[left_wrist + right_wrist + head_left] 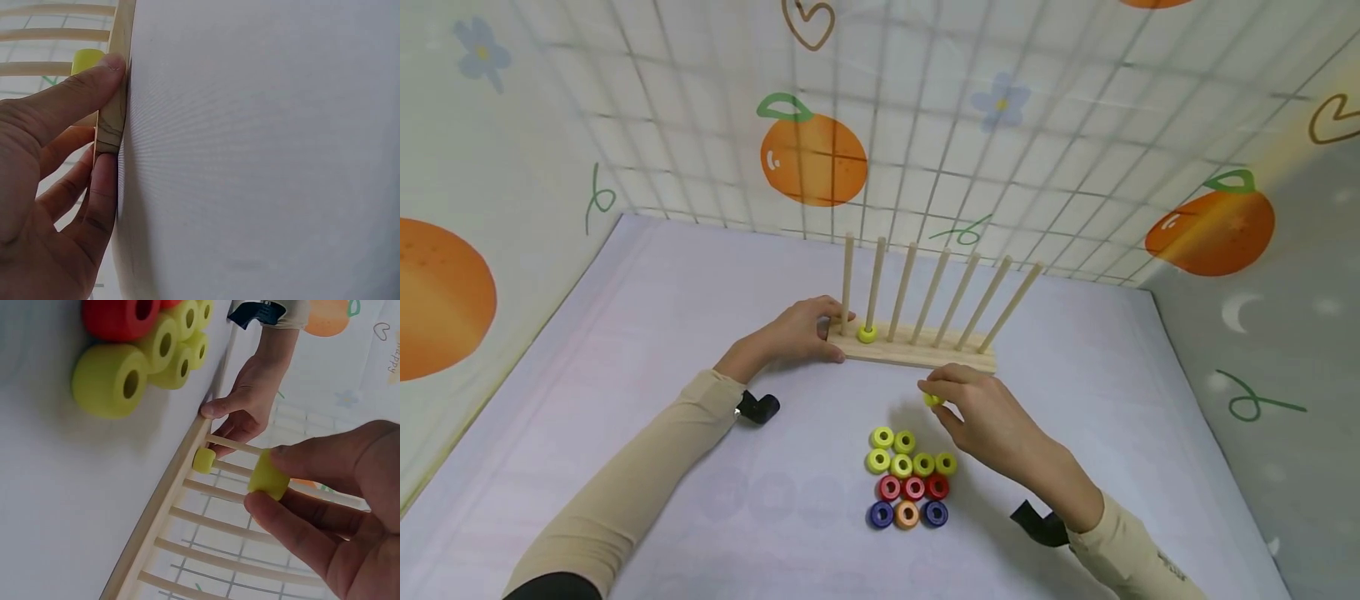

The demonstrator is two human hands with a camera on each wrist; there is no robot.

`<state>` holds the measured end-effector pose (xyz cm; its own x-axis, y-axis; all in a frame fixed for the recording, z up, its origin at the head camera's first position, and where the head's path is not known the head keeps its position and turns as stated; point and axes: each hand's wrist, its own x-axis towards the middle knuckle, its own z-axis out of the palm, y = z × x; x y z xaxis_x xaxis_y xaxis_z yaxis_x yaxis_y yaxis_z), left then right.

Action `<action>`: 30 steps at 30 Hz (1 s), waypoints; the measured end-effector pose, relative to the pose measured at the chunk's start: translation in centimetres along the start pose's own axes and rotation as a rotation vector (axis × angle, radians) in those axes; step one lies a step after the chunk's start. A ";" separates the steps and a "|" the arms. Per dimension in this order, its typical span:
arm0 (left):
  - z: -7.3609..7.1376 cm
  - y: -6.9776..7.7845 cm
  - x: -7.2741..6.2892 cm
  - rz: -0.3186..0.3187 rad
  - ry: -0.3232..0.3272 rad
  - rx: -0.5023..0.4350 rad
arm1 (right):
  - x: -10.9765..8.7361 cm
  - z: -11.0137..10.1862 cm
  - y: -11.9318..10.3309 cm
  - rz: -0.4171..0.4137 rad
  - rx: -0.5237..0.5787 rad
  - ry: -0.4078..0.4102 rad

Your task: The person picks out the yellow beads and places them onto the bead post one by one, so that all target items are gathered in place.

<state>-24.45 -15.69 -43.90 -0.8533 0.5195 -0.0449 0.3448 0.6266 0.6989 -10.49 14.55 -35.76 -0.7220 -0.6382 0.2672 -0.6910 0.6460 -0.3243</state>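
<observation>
Nearest the person, loose rings lie in a cluster on the white tabletop [700, 292]: two blue rings [881, 514] flanking an orange ring [907, 514], then a row of red rings [913, 487], then six yellow-green rings [901, 465]. Just beyond them the right hand [992, 421] hovers above the table, thumb and fingertips pinching a single yellow-green ring [933, 399]; the right wrist view shows that ring [269, 475] held clear of any peg. Ahead of that hand and slightly to its left stands the wooden peg rack [917, 350], its long axis running left to right, seven pegs rising and leaning away. One yellow-green ring [867, 334] sits at the foot of the second peg from the left. The left hand [801, 333] grips the rack's left end, thumb on the near edge, fingers curled behind. The right hand is the one nearer the free pegs.
</observation>
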 end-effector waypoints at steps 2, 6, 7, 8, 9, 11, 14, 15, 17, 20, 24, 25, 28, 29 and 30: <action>0.1 0.0 0.0 0.000 -0.001 -0.006 | 0.0 -0.1 -0.1 -0.009 -0.003 0.008; 0.3 0.0 0.1 -0.003 -0.001 -0.010 | -0.1 -0.3 -0.2 -0.012 -0.014 0.013; 0.3 0.0 0.1 -0.003 -0.003 -0.012 | -0.1 -0.4 -0.2 -0.011 -0.017 0.014; 0.3 0.0 0.2 0.001 -0.007 -0.013 | -0.1 -0.5 -0.3 -0.009 -0.020 0.014; 0.3 0.0 0.2 0.002 -0.009 -0.012 | -0.1 -0.5 -0.3 -0.008 -0.023 0.015; 0.3 0.0 0.2 0.000 -0.013 -0.031 | -0.1 -0.7 -0.4 -0.009 -0.028 0.019; 0.1 0.0 0.2 -0.005 -0.016 -0.063 | 0.1 -0.9 -0.4 -0.016 -0.031 0.031; 0.0 0.0 0.2 -0.007 -0.016 -0.059 | 0.2 -0.9 -0.5 -0.018 -0.031 0.037; -0.1 0.1 0.3 -0.010 -0.017 -0.052 | 0.3 -1.1 -0.6 -0.022 -0.029 0.050; -0.1 -0.1 0.4 -0.010 -0.016 -0.025 | 0.5 -1.3 -0.8 -0.024 -0.026 0.064; 0.0 -0.1 0.3 -0.004 -0.015 -0.039 | 0.6 -1.4 -1.0 -0.023 -0.028 0.078; 0.0 -0.1 0.3 0.001 -0.015 -0.040 | 0.7 -1.4 -1.0 -0.022 -0.030 0.082; 0.1 0.0 0.3 0.014 -0.013 -0.042 | 0.8 -1.4 -1.1 -0.022 -0.035 0.094; 0.1 0.0 0.3 0.020 -0.012 -0.041 | 0.8 -1.4 -1.1 -0.024 -0.037 0.096; 0.1 0.0 0.4 0.024 -0.010 -0.033 | 0.9 -1.4 -1.1 -0.025 -0.039 0.099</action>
<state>-24.76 -15.46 -44.01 -0.8410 0.5399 -0.0347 0.3517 0.5943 0.7233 -10.37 13.85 -33.89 -0.7028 -0.6113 0.3638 -0.7086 0.6471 -0.2815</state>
